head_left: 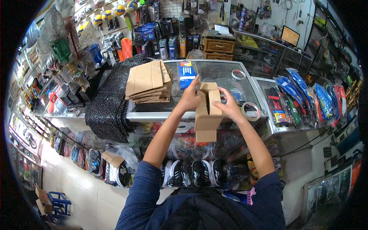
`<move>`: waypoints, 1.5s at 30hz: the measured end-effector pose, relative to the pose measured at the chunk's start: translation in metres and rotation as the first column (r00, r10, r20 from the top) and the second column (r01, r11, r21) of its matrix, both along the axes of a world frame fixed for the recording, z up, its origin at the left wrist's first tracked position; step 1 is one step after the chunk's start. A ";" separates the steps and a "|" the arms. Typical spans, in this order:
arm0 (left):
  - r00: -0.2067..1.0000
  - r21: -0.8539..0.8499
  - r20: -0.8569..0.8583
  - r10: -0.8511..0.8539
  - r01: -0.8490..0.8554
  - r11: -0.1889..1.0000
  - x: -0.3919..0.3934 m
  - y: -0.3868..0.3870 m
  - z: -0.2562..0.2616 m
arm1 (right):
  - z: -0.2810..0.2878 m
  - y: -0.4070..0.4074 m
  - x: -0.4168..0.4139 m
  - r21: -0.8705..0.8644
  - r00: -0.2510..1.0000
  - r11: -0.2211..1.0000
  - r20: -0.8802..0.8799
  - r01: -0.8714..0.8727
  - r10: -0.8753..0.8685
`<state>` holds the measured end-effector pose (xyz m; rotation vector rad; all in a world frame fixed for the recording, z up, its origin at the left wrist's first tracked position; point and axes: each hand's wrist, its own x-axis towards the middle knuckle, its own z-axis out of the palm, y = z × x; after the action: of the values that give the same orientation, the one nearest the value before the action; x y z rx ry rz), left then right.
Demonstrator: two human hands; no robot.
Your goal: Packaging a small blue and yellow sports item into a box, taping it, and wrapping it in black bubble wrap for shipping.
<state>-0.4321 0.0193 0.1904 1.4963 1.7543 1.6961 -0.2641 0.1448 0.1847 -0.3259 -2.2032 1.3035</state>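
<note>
Between my hands is a small brown cardboard box (207, 120), its long top partly open with a dark gap and one end flap hanging down. My left hand (190, 96) grips its left side, thumb along the top edge. On the opposite side, my right hand (228, 105) holds the box with the thumb over the top flap. The box is over the front edge of a glass display counter (155, 115). Just beyond my left hand lies a packaged blue item with white stripes (187, 74), probably socks. A tape roll (250, 111) is close to my right wrist.
Left of the box sits a stack of flattened cardboard boxes (146, 80). Black bubble wrap (107, 100) drapes over the counter's front edge. Another tape roll (238, 74) lies farther back. Packaged sportswear (299, 97) covers the right counter. Shoes (198, 172) stand below, near my body.
</note>
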 end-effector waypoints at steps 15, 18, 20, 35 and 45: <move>0.885 -0.304 -0.463 0.043 -0.204 0.931 0.015 -0.010 0.026 | 0.025 -0.020 0.001 0.375 0.984 0.916 0.055 0.139 -0.172; 0.901 -0.282 0.428 0.068 0.061 0.957 0.021 -0.027 0.044 | 0.029 -0.016 0.002 0.405 0.969 0.905 0.136 0.133 -0.204; 0.874 -0.252 0.485 -0.038 0.181 0.951 0.012 -0.038 0.041 | 0.038 -0.022 0.001 0.464 0.938 0.876 0.226 0.132 -0.262; 0.811 -0.118 0.553 -0.193 0.305 0.945 0.001 -0.044 0.024 | 0.060 0.022 0.001 0.234 0.964 0.970 0.265 -0.059 -0.005; 0.833 -0.145 0.537 -0.134 0.247 0.958 0.019 -0.048 0.046 | 0.084 0.003 0.028 0.439 0.892 0.853 0.448 -0.281 0.064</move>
<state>-0.4134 -0.0287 0.2360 0.9555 1.3830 1.5648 -0.2359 0.1480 0.2691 -0.2157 -2.8993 0.7396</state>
